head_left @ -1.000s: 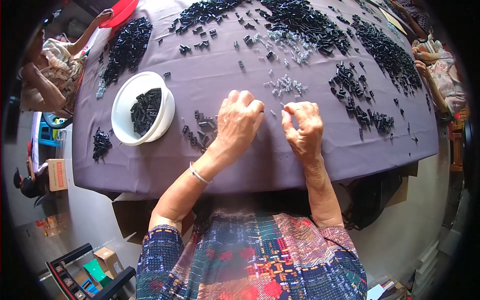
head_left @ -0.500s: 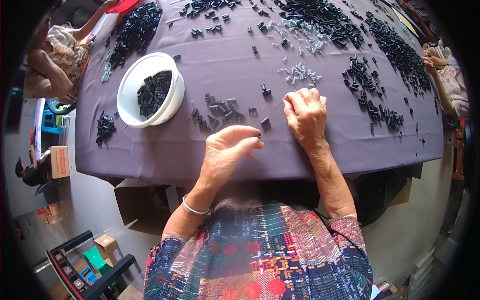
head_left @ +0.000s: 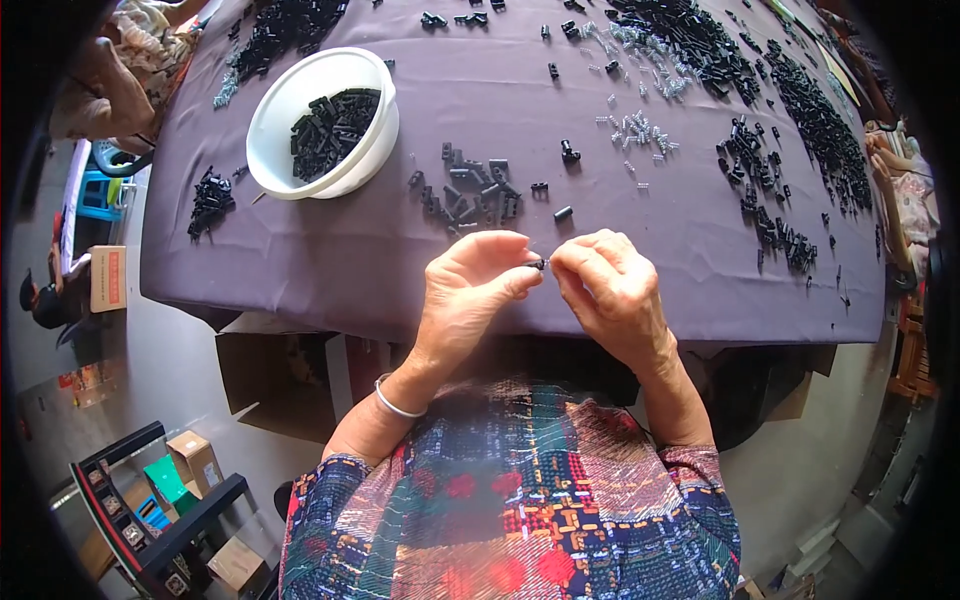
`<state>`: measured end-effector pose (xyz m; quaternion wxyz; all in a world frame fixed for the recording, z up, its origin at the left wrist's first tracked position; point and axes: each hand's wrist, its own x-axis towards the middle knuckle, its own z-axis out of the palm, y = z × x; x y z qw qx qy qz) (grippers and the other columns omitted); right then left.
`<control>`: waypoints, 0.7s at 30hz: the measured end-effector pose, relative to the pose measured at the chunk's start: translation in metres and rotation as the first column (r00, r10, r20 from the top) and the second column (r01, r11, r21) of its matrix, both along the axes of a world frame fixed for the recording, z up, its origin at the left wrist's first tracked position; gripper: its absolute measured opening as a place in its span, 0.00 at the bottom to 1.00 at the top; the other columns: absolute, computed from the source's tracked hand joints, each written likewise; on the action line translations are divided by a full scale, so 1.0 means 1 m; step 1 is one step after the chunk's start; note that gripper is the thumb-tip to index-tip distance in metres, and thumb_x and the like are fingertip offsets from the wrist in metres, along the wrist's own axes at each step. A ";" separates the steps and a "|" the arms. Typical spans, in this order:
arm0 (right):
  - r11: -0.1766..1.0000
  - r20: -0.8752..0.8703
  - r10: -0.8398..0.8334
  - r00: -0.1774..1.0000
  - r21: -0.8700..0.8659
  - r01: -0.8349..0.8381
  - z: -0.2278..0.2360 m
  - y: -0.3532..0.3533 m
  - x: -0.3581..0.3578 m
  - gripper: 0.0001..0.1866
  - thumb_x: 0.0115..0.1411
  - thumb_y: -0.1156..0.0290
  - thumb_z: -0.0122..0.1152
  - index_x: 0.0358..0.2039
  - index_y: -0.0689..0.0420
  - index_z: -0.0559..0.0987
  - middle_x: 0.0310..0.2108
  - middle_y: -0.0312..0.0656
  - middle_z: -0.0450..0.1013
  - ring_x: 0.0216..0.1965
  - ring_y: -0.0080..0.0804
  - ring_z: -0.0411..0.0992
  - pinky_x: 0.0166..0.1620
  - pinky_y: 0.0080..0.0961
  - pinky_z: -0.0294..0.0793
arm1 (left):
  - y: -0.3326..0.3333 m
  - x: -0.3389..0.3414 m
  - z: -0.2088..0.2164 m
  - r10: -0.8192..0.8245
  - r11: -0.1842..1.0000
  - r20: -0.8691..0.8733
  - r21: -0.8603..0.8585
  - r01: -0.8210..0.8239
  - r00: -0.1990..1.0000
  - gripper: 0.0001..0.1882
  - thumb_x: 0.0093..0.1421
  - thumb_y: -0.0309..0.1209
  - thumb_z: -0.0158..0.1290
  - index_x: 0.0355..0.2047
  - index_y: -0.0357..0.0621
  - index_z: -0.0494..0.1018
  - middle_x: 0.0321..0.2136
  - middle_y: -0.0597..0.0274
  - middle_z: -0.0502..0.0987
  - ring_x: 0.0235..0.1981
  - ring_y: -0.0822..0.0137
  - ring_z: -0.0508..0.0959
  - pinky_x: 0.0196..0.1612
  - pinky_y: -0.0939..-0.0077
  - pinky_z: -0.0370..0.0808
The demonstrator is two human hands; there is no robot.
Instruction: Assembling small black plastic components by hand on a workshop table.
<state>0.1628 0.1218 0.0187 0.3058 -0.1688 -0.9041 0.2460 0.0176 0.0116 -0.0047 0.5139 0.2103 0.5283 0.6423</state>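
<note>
My left hand (head_left: 475, 283) pinches a small black plastic part (head_left: 537, 264) between thumb and forefinger. Close against it, my right hand (head_left: 612, 292) is closed in a pinch, its fingertips at the end of that part. A tiny silvery bit seems to show between the fingertips, too small to name. Just beyond my hands lie a loose group of black cylindrical parts (head_left: 468, 190) and a single black piece (head_left: 563, 213). Farther right is a small scatter of silvery, spring-like pieces (head_left: 640, 132).
A white bowl (head_left: 262, 150) of black parts stands at left, beside a small black heap (head_left: 211, 203). Larger black piles (head_left: 815, 120) cover the far and right side of the purple-grey tablecloth (head_left: 330, 270). Other people sit at both sides. Open cardboard boxes (head_left: 270, 375) stand below the table edge.
My right hand has come back from beside the silvery pieces to meet my left hand at the black part. The view has shifted, so the table stands higher in the picture.
</note>
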 end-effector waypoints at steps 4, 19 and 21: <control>1.000 0.006 0.012 1.000 0.018 -0.012 -0.001 -0.004 -0.001 0.10 0.46 0.83 0.64 0.32 0.60 0.77 0.28 0.42 0.75 0.30 0.40 0.74 0.35 0.32 0.73 | -0.002 0.002 -0.001 0.012 1.000 0.000 0.015 -0.012 1.000 0.15 0.55 0.19 0.61 0.44 0.37 0.74 0.36 0.60 0.79 0.37 0.74 0.78 0.39 0.81 0.77; 0.944 -0.079 0.150 0.986 -0.285 -0.166 0.010 -0.004 0.002 0.16 0.43 0.83 0.68 0.35 0.58 0.79 0.30 0.43 0.73 0.32 0.38 0.73 0.34 0.31 0.75 | -0.010 -0.009 -0.002 -0.149 0.988 0.319 0.013 0.153 0.936 0.15 0.56 0.20 0.59 0.44 0.35 0.73 0.36 0.57 0.79 0.36 0.67 0.80 0.38 0.75 0.78; 0.935 -0.065 0.182 0.981 -0.299 -0.193 0.012 -0.002 0.005 0.16 0.42 0.83 0.68 0.34 0.58 0.79 0.29 0.41 0.73 0.32 0.38 0.73 0.34 0.31 0.75 | -0.010 -0.010 -0.003 -0.226 0.972 0.359 0.024 0.233 0.906 0.15 0.56 0.20 0.60 0.44 0.35 0.73 0.36 0.57 0.79 0.37 0.67 0.80 0.39 0.75 0.78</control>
